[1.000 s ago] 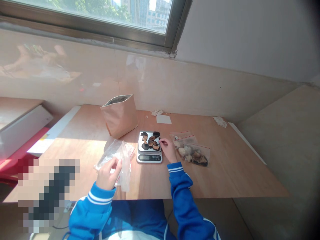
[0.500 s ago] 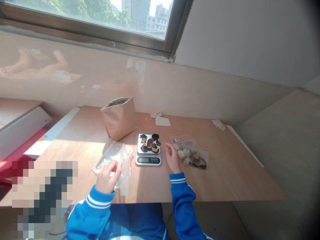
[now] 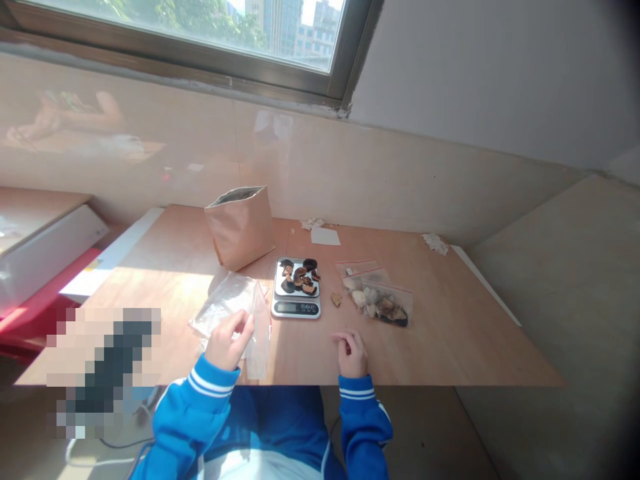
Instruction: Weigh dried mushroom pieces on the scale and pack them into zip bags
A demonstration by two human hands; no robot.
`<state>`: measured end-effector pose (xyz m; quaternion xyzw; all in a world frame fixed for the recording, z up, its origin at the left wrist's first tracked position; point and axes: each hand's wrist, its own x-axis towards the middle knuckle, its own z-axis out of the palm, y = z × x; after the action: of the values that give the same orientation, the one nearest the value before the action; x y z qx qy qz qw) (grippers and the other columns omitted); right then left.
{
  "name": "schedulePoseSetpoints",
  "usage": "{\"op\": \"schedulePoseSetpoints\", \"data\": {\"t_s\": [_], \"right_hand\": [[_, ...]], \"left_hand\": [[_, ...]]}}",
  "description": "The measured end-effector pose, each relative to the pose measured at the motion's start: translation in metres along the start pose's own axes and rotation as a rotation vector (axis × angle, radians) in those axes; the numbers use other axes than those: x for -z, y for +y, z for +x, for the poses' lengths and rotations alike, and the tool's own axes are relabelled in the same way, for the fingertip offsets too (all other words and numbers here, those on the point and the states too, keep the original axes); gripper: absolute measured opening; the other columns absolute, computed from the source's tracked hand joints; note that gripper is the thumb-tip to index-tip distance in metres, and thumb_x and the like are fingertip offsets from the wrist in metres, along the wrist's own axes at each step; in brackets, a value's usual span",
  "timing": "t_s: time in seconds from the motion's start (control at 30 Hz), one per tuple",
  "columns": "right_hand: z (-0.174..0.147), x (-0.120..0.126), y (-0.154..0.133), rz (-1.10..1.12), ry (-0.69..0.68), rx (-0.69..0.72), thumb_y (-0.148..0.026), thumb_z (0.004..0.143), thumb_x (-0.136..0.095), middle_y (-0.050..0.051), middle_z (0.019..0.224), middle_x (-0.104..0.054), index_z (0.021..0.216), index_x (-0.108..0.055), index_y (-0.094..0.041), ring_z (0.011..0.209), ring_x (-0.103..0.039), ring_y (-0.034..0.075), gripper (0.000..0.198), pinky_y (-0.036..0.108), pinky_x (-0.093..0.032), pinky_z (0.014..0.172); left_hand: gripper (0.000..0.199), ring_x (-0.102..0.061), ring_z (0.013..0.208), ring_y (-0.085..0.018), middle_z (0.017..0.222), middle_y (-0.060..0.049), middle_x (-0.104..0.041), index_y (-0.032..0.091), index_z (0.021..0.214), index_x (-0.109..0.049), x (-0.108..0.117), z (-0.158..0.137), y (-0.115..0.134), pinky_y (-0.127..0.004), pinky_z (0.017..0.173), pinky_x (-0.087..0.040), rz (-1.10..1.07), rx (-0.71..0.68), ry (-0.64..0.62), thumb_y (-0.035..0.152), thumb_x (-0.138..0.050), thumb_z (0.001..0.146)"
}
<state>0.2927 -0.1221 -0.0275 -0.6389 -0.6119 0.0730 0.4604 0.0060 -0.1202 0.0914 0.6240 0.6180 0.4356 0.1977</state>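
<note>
My left hand [image 3: 230, 341] is closed in a pinch at the edge of a clear zip bag [image 3: 257, 343], part of a loose pile of clear plastic bags [image 3: 220, 303]. My right hand [image 3: 353, 353] rests near the table's front edge, fingers curled in, with nothing visible in them. Beyond it, a small brown dried piece [image 3: 336, 300] lies on the wood beside the digital kitchen scale [image 3: 287, 309]. Several dark dried mushroom pieces [image 3: 300, 277] sit on the scale's plate. Its display digits are too small to read.
A brown paper pouch [image 3: 240, 227] stands open behind the plastic bags. To the right of the scale lie filled zip bags [image 3: 385, 303] with pale and dark dried pieces. White paper [image 3: 325, 236] and crumpled tissue [image 3: 435, 243] lie toward the wall.
My right hand has drawn back from beside the scale toward the table's front edge. A small brown piece now shows where the hand was. My left hand stays at the plastic bag.
</note>
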Motion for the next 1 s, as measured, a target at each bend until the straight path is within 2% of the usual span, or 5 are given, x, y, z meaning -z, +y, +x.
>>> {"op": "schedulePoseSetpoints", "data": {"t_s": [0.43,0.6,0.73,0.87,1.0], "right_hand": [[0.003,0.001,-0.004,0.012,-0.043,-0.006,-0.01,0.082,-0.044,0.009,0.089,-0.061,0.073,-0.07,-0.023,0.088,-0.062,0.023,0.03,0.038,-0.054,0.079],[0.007,0.005,-0.008,0.044,-0.054,-0.052,-0.015,0.085,-0.043,0.01,0.09,-0.062,0.078,-0.069,-0.022,0.081,-0.06,0.022,0.028,0.035,-0.051,0.068],[0.011,0.003,-0.047,0.157,-0.108,-0.115,-0.03,0.091,-0.046,0.008,0.084,-0.063,0.089,-0.069,-0.019,0.066,-0.056,0.018,0.025,0.029,-0.047,0.059],[0.014,-0.016,-0.116,0.337,-0.389,-0.078,-0.037,0.092,-0.046,0.004,0.083,-0.067,0.102,-0.065,-0.021,0.065,-0.056,0.015,0.027,0.026,-0.046,0.062],[0.025,-0.034,-0.143,0.287,-0.589,-0.087,-0.035,0.085,-0.053,-0.004,0.054,-0.052,0.07,-0.06,-0.021,0.047,-0.044,0.01,0.022,0.023,-0.035,0.048]], "left_hand": [[0.036,-0.045,0.052,-0.011,0.054,0.005,-0.042,0.02,0.06,-0.042,-0.001,-0.004,0.003,-0.024,0.059,-0.039,0.016,-0.003,-0.068,0.043,-0.042,0.087],[0.037,-0.044,0.052,-0.011,0.054,0.005,-0.041,0.02,0.06,-0.041,-0.002,-0.003,0.005,-0.023,0.06,-0.038,0.004,0.02,-0.011,0.043,-0.042,0.088],[0.035,-0.044,0.052,-0.011,0.055,0.005,-0.041,0.02,0.061,-0.041,-0.006,-0.002,0.007,-0.024,0.059,-0.038,0.002,0.029,0.022,0.042,-0.043,0.088],[0.031,-0.05,0.051,-0.013,0.055,0.003,-0.047,0.021,0.063,-0.046,-0.012,0.0,0.006,-0.026,0.057,-0.043,-0.013,-0.014,-0.069,0.043,-0.043,0.086],[0.029,-0.053,0.053,-0.015,0.059,0.002,-0.05,0.022,0.068,-0.048,-0.011,-0.001,-0.001,-0.027,0.058,-0.044,-0.035,-0.018,-0.07,0.043,-0.042,0.086]]}}
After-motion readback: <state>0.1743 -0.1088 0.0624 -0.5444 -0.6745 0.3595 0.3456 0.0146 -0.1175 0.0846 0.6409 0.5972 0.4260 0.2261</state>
